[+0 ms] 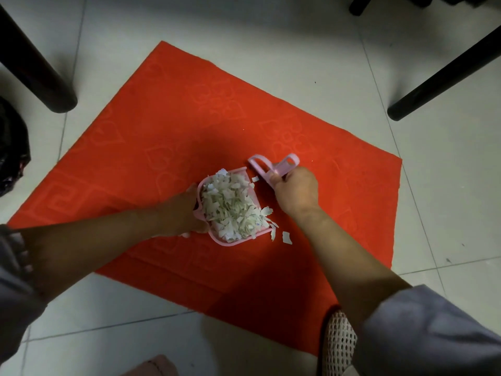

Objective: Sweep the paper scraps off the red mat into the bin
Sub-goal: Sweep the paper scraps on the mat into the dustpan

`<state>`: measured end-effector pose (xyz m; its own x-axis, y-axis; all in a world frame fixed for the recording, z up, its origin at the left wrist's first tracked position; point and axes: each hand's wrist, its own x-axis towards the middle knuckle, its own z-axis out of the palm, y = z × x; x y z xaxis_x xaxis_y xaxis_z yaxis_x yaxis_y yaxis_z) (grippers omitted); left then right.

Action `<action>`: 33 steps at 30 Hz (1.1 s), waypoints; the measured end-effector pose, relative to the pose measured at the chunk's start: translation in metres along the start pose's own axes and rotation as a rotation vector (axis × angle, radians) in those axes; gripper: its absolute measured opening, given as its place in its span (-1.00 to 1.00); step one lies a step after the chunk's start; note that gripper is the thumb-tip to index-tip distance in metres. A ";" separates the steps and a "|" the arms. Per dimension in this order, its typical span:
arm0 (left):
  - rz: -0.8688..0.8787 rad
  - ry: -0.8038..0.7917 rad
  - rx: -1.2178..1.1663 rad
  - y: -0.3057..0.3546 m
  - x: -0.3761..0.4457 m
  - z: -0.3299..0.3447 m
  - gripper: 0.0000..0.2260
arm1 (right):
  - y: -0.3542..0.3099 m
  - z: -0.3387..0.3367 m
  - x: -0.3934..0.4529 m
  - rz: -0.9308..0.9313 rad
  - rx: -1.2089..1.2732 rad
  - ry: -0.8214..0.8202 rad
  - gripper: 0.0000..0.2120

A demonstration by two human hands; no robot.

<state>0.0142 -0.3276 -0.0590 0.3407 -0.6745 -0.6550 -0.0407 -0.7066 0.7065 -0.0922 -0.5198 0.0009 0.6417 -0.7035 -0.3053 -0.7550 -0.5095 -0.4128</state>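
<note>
- A red mat point(168, 126) with a faint embossed heart pattern lies on the pale tiled floor point(298, 36), one corner pointing away from the camera.
- Near the mat's middle sits a pink dustpan point(229, 241), heaped with white paper scraps point(233, 206).
- The left hand point(181, 210) is closed on the dustpan's handle end, at the pan's left side (the handle itself is mostly hidden under the hand).
- The right hand point(296, 189) is clamped around a small pink hand brush point(272, 165), held just beside the dustpan's open right edge; the brush's looped handle sticks out above the fist.
- A few loose scraps point(286, 237) lie on the mat by the pan's near right corner, and one more point(255, 179) sits between the pan and the brush.
- A black bin bag point(12, 147) shows at the left edge of the view, on the floor beside the mat and well apart from the dustpan.
- Dark furniture legs point(35, 69) stand on the tiles at upper left and upper right.
- A mesh slipper point(339, 346) rests on the mat's near edge, bottom right.
- Grey sleeves point(423, 332) are pushed up both forearms.
</note>
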 end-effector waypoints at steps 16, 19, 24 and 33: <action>0.021 -0.011 0.029 0.002 -0.004 -0.001 -0.09 | 0.009 0.003 -0.028 0.019 0.112 0.004 -0.55; 0.015 -0.008 0.023 0.002 -0.005 0.000 -0.12 | 0.017 -0.011 -0.021 0.059 0.204 0.112 -0.60; -0.005 0.009 0.007 -0.005 -0.006 -0.005 -0.12 | 0.012 -0.016 0.011 0.059 0.146 0.180 -0.67; 0.014 0.008 0.037 -0.009 -0.005 -0.006 -0.11 | 0.002 -0.006 0.004 0.012 0.083 -0.044 -0.76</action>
<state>0.0184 -0.3171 -0.0605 0.3472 -0.6829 -0.6428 -0.0802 -0.7045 0.7051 -0.0922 -0.5269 0.0036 0.6396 -0.6860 -0.3469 -0.7499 -0.4576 -0.4778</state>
